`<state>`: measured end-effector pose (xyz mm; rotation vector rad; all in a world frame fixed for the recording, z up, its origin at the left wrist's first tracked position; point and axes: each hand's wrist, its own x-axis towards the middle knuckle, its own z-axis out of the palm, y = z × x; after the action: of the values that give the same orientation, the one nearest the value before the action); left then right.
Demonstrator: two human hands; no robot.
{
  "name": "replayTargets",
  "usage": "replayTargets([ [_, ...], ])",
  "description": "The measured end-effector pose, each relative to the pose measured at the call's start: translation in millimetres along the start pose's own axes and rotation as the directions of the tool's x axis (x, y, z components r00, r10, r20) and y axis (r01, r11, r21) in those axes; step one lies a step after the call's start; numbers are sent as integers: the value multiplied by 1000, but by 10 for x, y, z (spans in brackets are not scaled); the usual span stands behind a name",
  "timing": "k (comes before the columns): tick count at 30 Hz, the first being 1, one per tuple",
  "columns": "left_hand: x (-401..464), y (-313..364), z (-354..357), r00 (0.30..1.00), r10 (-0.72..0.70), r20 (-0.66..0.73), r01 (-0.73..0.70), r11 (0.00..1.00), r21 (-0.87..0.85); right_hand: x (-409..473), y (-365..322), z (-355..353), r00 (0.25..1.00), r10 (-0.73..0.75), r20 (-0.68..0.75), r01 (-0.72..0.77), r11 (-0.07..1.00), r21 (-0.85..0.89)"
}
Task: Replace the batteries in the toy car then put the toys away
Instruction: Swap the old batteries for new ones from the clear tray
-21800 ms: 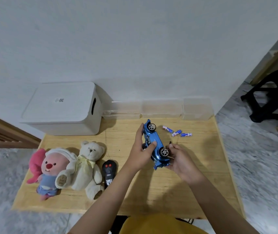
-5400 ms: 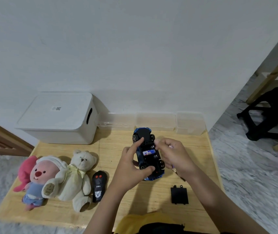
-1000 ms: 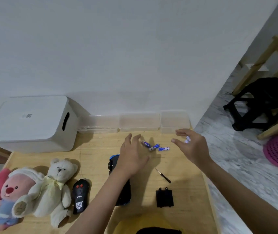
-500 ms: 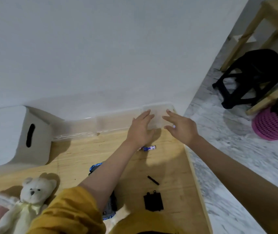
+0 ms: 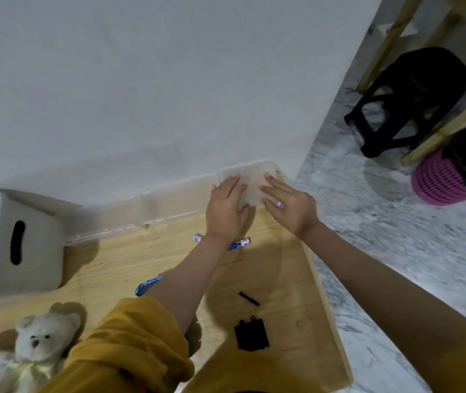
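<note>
A: Head view, risk first. Both hands reach for the rightmost clear box (image 5: 250, 177) at the table's far corner. A battery (image 5: 279, 204) sits tucked under the right hand (image 5: 290, 204); if that hand must also work the lid, I judge the cell could slip and roll off the table (image 5: 297, 279) edge just beside it.

B: Hand states?

A: Left hand (image 5: 226, 207) lies flat, fingers straight, resting on the box top, holding nothing. Right hand mostly extended, fingertips touching the box, the battery kept against palm or fingers; exact grip unclear.

B: Task items?

A: Toy car (image 5: 147, 285) largely hidden under the left forearm. Two loose batteries (image 5: 241, 243) near the wrist. Battery cover (image 5: 251, 334) and screwdriver (image 5: 246, 296) lie apart, nearer the person.
</note>
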<state>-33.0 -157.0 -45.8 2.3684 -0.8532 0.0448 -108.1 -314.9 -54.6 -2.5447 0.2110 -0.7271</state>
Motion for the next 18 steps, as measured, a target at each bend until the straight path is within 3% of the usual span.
replayTargets([
  [9,-15,-18,27,999,38,-26,-37,998,60,-10,-18,19,1000,23,-19,-23,1000,11],
  [18,2,19,3,999,9,-34,-9,1000,2,8,-16,-22,999,27,25,-28,1000,7],
])
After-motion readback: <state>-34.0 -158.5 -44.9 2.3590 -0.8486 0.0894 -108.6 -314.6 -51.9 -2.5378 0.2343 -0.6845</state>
